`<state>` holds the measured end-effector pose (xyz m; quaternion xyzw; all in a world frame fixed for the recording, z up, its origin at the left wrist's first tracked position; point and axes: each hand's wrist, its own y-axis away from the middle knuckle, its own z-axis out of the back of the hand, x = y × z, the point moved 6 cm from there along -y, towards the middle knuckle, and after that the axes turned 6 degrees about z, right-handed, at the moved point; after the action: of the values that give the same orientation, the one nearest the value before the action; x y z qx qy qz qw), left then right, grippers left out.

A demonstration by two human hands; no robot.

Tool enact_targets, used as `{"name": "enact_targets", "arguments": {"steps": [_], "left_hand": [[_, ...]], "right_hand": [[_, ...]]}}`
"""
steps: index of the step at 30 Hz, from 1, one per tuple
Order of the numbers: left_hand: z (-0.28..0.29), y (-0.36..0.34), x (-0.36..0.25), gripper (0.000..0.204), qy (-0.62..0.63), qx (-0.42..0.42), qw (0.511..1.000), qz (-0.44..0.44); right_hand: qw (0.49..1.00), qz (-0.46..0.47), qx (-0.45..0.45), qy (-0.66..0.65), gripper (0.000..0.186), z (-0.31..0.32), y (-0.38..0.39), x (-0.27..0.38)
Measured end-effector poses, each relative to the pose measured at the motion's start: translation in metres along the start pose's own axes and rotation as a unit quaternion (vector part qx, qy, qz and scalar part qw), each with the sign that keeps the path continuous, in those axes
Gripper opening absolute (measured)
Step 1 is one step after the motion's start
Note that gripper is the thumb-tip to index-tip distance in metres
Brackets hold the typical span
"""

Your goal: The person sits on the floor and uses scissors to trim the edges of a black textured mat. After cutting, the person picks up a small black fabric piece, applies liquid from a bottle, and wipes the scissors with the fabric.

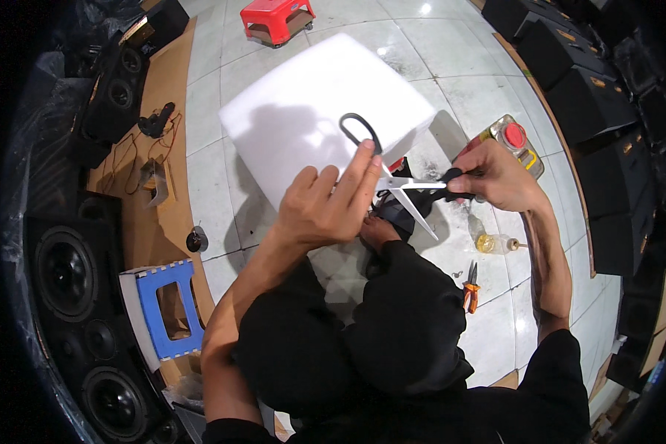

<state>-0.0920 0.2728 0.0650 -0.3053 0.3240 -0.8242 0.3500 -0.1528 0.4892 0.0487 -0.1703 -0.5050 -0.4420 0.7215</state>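
Note:
A pair of scissors with black handles and silver blades (416,212) is spread wide between my hands, above the near right edge of a white foam-like block (303,89). My left hand (322,203) has two fingers stretched along the base of the upper looped handle (360,132), the others curled; the thumb is hidden. At the other side my right hand (499,177) is closed on the second black handle. One blade points down toward the floor. A bare foot (381,231) shows beneath the scissors, by my black-clothed knees (407,318).
Orange-handled pliers (471,288) and a bottle with yellowish contents (496,243) lie right of my knees. A red-capped can (513,136) stands behind my right hand. Black speakers (70,270) line both sides. A blue-and-white folding stool (166,311) is left; a red stool (276,21) is far ahead.

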Motion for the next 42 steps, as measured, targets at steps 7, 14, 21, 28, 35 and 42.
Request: {"name": "enact_targets", "arguments": {"steps": [7,14,21,28,35,42], "left_hand": [[0.000,-0.001,0.006,0.017,0.024,-0.010,0.999,0.026],[-0.019,0.001,0.012,0.018,0.243,-0.030,0.957,0.153],[-0.059,0.026,0.013,0.039,0.591,0.212,0.537,0.563],[-0.072,0.033,0.005,0.053,0.615,0.227,0.534,0.534],[-0.072,0.035,0.011,0.057,0.622,0.208,0.518,0.550],[-0.073,0.035,0.001,0.053,0.650,0.240,0.471,0.546]], "right_hand": [[0.961,0.018,-0.176,-0.215,0.027,0.025,0.043,-0.043],[0.843,0.044,-0.219,-0.489,0.032,-0.037,0.001,-0.047],[0.917,0.169,-0.352,-0.082,0.017,-0.067,-0.026,0.015],[0.930,0.095,-0.345,-0.085,0.024,-0.071,-0.036,0.002],[0.851,0.064,-0.440,-0.279,0.035,-0.026,-0.029,-0.035],[0.864,0.071,-0.231,-0.443,0.020,-0.079,-0.036,0.013]]}}
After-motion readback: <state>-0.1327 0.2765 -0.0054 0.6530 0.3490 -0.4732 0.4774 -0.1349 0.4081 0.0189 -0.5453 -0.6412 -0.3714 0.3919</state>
